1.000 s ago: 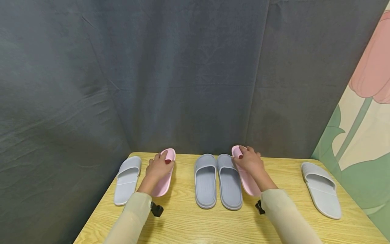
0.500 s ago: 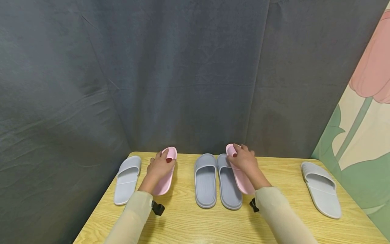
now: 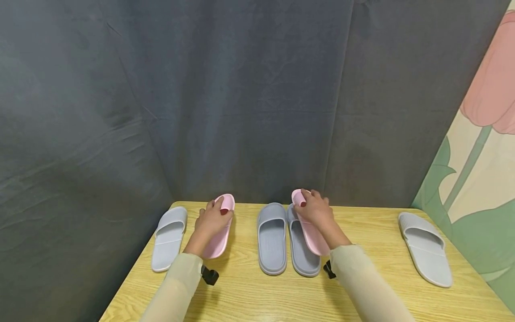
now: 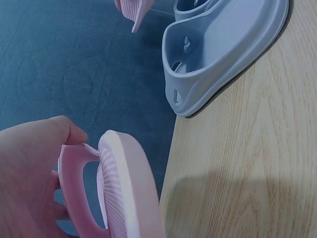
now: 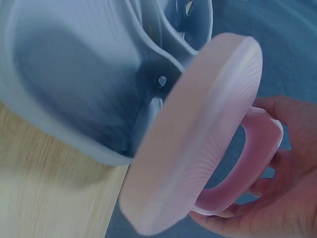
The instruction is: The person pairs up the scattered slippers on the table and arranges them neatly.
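My left hand (image 3: 210, 220) grips a pink slipper (image 3: 217, 243) by its strap. In the left wrist view that slipper (image 4: 131, 183) is held off the wooden table, its sole turned partly sideways. The strap of a second pink slipper (image 3: 315, 237) is pinched by my right hand (image 3: 317, 211). This slipper overlaps the right one of two grey-blue slippers (image 3: 298, 246) in the head view. The right wrist view has the pink slipper (image 5: 198, 119) raised in front of it. The left grey-blue slipper (image 3: 272, 246) lies between my hands, toe toward the curtain.
A pale grey slipper (image 3: 169, 241) lies at the table's left side. Another pale grey slipper (image 3: 426, 250) lies at the right, slanted. A dark curtain (image 3: 249, 112) hangs behind the wooden table (image 3: 257, 299). A flower-painted wall (image 3: 479, 192) borders the right.
My right hand has carried its pink slipper leftward, from beside the right grey-blue slipper to over it. The left hand and its slipper have shifted very slightly to the right.
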`<state>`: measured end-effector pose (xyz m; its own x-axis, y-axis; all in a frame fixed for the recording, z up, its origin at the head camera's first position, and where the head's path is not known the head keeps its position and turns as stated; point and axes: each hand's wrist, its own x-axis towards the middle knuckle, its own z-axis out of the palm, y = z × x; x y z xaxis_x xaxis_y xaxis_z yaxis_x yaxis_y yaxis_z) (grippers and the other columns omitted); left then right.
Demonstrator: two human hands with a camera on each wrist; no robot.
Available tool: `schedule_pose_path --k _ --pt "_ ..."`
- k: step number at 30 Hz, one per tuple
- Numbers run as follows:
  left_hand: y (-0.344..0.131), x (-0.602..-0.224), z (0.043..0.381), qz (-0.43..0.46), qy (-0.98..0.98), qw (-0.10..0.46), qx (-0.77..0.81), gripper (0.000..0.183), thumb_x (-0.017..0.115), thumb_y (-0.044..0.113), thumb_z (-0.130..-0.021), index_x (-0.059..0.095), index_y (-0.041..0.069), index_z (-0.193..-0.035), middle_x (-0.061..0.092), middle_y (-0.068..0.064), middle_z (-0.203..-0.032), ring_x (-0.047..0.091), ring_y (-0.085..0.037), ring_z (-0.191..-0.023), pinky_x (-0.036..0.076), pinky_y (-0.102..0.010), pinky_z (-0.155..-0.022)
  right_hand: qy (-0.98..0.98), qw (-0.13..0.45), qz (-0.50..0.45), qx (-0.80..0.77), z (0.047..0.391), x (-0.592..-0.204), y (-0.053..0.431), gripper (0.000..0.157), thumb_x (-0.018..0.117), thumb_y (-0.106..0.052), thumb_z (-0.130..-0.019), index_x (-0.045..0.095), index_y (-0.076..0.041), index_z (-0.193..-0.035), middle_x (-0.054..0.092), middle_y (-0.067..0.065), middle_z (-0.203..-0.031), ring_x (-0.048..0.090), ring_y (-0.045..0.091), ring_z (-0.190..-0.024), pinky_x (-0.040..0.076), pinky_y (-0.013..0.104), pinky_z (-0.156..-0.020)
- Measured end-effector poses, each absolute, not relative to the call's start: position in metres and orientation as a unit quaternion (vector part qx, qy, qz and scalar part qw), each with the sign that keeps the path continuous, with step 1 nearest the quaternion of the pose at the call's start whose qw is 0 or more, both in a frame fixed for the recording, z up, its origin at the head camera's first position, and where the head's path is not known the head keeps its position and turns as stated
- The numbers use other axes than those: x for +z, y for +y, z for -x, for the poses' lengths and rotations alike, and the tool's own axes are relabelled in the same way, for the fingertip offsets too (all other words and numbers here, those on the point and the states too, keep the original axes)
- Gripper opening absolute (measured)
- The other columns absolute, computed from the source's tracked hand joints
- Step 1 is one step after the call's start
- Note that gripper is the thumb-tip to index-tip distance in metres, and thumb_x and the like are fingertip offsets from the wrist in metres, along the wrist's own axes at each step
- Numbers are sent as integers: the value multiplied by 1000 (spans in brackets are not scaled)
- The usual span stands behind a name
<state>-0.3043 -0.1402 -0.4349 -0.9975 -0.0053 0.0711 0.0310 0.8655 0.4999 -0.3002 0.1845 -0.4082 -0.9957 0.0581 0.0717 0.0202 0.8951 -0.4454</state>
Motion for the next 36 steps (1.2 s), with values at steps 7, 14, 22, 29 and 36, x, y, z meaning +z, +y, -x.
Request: schedule_pose_path --k 7,14,22,29,36 --pt "-140 -434 303 8 -966 36 -257 77 51 53 -95 30 19 -161 29 -22 -162 36 -52 -138 38 -70 -101 -972 51 6 229 300 -406 172 73 61 -41 -92 39 -12 -156 33 26 -158 40 58 -130 42 69 -98" --pt "-138 -432 304 7 -964 43 -262 76 51 54 -95 31 20 -161 30 -21 -162 37 -52 -138 39 -69 -101 -972 53 0 227 300 -403 163 76 64 -44 -92 40 -12 -156 32 26 -158 40 57 -131 42 68 -98" --pt "-134 -433 303 12 -963 45 -265 76 51 54 -94 32 21 -160 31 -21 -161 38 -52 -136 40 -68 -100 -973 48 5 226 299 -404 155 74 61 -43 -93 39 -13 -157 32 26 -159 39 57 -131 40 69 -99" --pt "-135 -433 303 12 -963 48 -265 76 51 54 -95 32 20 -160 31 -22 -161 38 -52 -136 39 -68 -101 -971 42 6 236 299 -404 145 75 62 -45 -93 38 -15 -157 31 25 -159 38 55 -134 40 69 -101" --pt "-136 -431 302 10 -961 46 -271 76 50 55 -95 31 21 -161 30 -21 -162 38 -51 -137 39 -67 -102 -968 41 3 249 299 -402 135 74 62 -45 -93 38 -17 -158 31 24 -160 38 54 -134 40 68 -101"
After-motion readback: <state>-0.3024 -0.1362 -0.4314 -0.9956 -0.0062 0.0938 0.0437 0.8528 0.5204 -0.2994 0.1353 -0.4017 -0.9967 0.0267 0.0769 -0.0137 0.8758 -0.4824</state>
